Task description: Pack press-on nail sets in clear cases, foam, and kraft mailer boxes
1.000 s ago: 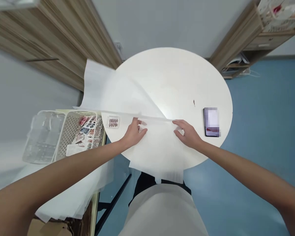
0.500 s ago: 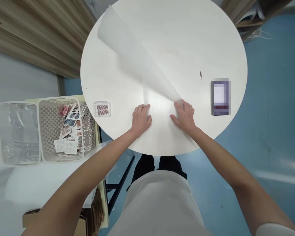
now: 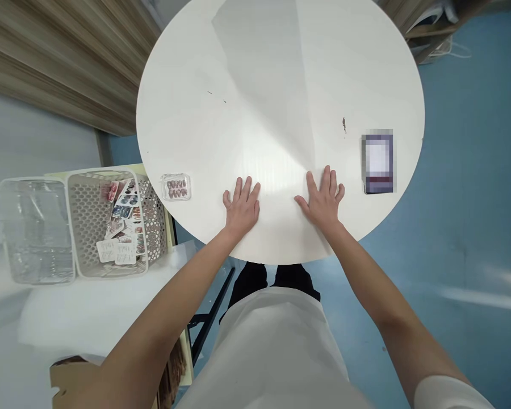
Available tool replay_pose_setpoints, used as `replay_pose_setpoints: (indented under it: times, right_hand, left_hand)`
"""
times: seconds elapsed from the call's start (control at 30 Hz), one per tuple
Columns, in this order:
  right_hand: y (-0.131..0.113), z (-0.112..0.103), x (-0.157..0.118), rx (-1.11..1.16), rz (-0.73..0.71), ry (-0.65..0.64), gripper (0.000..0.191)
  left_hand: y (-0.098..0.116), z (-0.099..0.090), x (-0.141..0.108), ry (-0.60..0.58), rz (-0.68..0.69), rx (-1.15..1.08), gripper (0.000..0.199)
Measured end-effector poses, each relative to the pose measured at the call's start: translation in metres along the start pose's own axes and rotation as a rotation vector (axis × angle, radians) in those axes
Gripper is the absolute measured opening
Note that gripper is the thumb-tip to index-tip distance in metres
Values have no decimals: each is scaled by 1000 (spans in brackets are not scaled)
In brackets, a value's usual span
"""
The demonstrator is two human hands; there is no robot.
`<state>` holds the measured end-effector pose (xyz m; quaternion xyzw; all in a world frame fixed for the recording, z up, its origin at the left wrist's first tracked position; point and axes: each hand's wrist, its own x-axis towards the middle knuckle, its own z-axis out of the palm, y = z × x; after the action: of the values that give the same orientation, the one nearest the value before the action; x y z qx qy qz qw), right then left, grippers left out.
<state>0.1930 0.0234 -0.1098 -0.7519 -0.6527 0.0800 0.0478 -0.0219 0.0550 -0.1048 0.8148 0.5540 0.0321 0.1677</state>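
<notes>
My left hand (image 3: 242, 209) lies on the near part of the round white table (image 3: 170, 113), fingers spread, holding nothing. To its left sits a small clear case (image 3: 176, 187) with two rows of pinkish press-on nails. My right hand (image 3: 323, 199) is also spread open, palm down. Just beyond its fingertips is the narrow near corner of a thin, see-through whitish sheet (image 3: 268, 62), which fans out toward the far edge of the table. I cannot tell whether the right fingers touch that corner.
A blurred purple-framed item (image 3: 378, 162) lies at the table's right. Left of the table, a perforated white basket (image 3: 87, 227) holds several cards of nails. Beside it stands a bin of clear plastic cases (image 3: 38, 233). A cardboard box (image 3: 76, 383) is lower left.
The whitish sheet has swung from the far left toward the far middle and looks flatter. The fingers of both hands have gone from curled to spread, and the right hand has left the sheet's corner.
</notes>
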Motion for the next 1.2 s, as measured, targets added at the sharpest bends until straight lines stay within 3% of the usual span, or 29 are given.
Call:
replay_pose_setpoints:
  times: [0.1,0.27,0.43,0.67,0.77,0.9,1.03,1.2]
  right_hand:
    - [-5,-2,-10,-3,-27,32,58]
    - [-18,-2,-34,44,-219,-38,40]
    - [-22,-2,-38,90,-180,-66,39]
    - [-39,-7,-41,180,-116,-6,38]
    - [-66,-9,-40,303,-164,-38,40]
    - [-116,-9,-30,564,-227,-180,42]
    - [-167,-1,-14,789,-214,-341,43]
    - [-216,14,8,942,-161,-406,44]
  left_hand:
    - [-1,-1,-1,44,-1,-18,43]
    - [-1,-7,-13,94,7,-64,36]
    - [-2,-6,-20,49,50,-82,35]
    - [-16,-11,-33,99,-4,-118,37]
    - [-37,-19,-46,155,-73,-167,40]
    - [-75,-36,-57,263,-190,-299,47]
    - [-114,-52,-58,340,-317,-477,54]
    - [-145,-57,-54,388,-430,-673,54]
